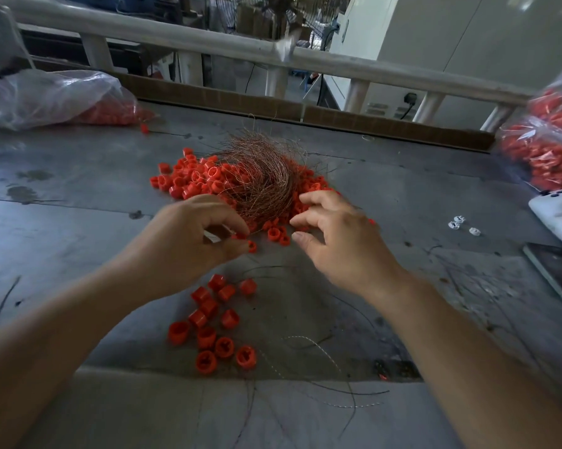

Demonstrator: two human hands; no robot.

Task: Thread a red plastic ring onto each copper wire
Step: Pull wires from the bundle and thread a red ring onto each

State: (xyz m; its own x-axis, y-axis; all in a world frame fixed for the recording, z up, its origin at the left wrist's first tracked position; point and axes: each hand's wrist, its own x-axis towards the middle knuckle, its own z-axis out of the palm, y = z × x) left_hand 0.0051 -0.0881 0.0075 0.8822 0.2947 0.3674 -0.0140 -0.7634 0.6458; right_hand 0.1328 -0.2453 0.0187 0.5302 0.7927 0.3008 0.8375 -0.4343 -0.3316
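Nearest: small scatter of red rings (215,322) on the grey table (78,196). Just past it, left hand (189,234) curled, fingertips pinching a single ring (251,246); right hand (338,234) hovers beside it, fingers loosely bent and spread, nothing seen in them. Beyond both, copper wire bundle (260,183) lies atop the main ring pile (189,179); bagged rings (552,147) far right.

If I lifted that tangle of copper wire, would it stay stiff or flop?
Probably floppy: the copper wire bundle is a loose nest of thin curved strands. Likely light, being mostly gaps. It may drag red plastic rings lying against it.
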